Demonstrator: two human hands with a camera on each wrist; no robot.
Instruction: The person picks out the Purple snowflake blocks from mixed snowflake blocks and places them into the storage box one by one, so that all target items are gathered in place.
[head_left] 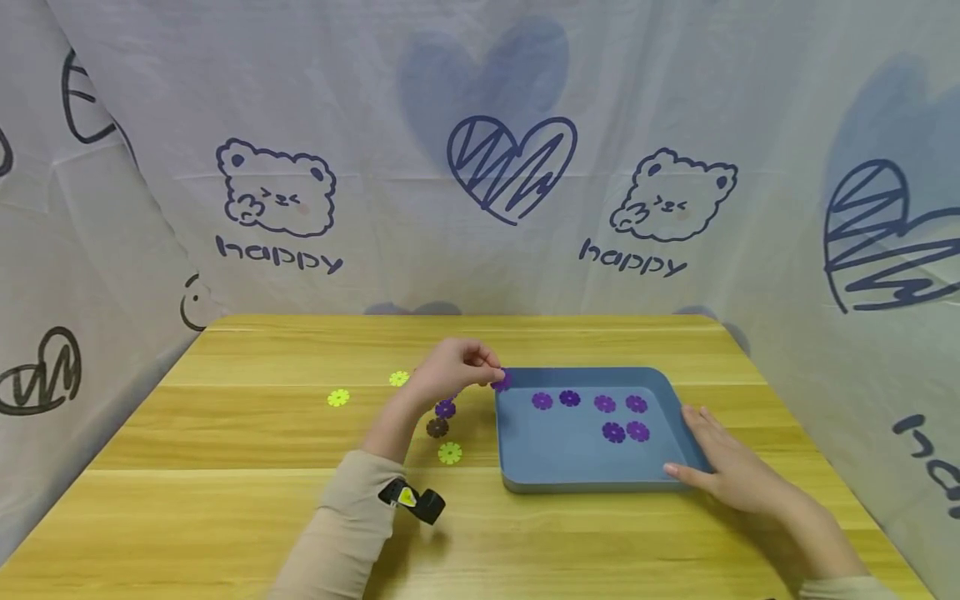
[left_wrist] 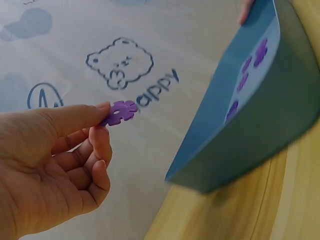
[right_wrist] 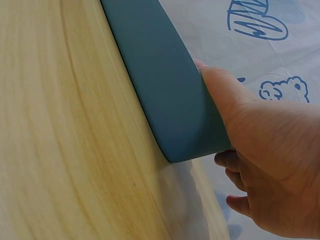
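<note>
My left hand (head_left: 450,368) pinches a purple snowflake building disc (left_wrist: 121,112) between thumb and index finger, above the left rim of a blue-grey tray (head_left: 555,454). The other fingers curl loosely beneath, as the left wrist view shows. Several purple discs (head_left: 604,403) lie flat in the tray, toward its back and right. At the tray's front right corner, my right hand (head_left: 738,475) grips the wall, thumb over the front rim and fingers along the outer right side. Part of those fingers is hidden behind the wall in the right wrist view (right_wrist: 270,150).
Left of the tray, a purple disc (head_left: 445,408) lies by a brown disc (head_left: 438,427), with a yellow-green disc (head_left: 450,453) nearer me. Two more yellow-green discs, one at the far left (head_left: 338,397), lie on the wooden table (head_left: 187,500). A printed white cloth (head_left: 390,250) hangs behind.
</note>
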